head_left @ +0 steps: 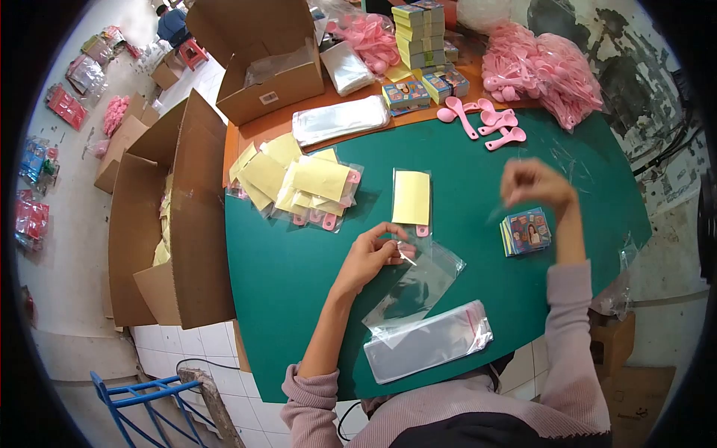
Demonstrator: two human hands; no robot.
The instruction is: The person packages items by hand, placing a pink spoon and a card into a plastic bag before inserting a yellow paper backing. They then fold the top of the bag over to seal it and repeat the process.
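Observation:
On the green table top, my left hand (375,257) pinches the upper edge of a clear plastic bag (420,287). Just above that hand lies a packed bag with a yellow card (411,197) and a pink spoon end (423,231). My right hand (536,183) is raised, blurred, its fingers curled; whether they hold anything is unclear. Below it sits a small stack of printed cards (527,232). A stack of clear bags (429,342) lies at the near edge. Loose pink spoons (493,123) rest at the back. Several packed yellow-card bags (299,179) overlap at the left.
An open cardboard box (198,216) stands left of the table, another box (270,89) at the back left. Further back are clear bags (341,120), bundled card stacks (420,45) and a large bag of pink spoons (541,71). A person (172,25) is far off.

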